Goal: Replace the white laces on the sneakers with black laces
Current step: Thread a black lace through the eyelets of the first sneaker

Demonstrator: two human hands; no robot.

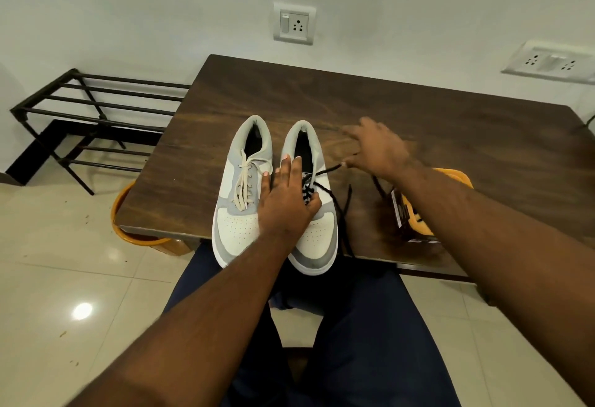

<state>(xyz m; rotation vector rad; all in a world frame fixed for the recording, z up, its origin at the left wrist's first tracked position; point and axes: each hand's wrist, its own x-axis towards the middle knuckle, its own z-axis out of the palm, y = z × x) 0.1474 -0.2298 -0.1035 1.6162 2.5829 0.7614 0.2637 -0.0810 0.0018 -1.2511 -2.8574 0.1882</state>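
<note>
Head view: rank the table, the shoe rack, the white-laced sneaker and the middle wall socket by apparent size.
1. table
2. shoe rack
3. white-laced sneaker, though it sits nearer the camera
4. wall socket

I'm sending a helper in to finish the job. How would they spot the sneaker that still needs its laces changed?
Go to the dark wooden table below the wall socket, where two grey-and-white sneakers sit side by side at the near edge. Take the left sneaker: it has white laces, while the right sneaker carries a black lace.
</note>
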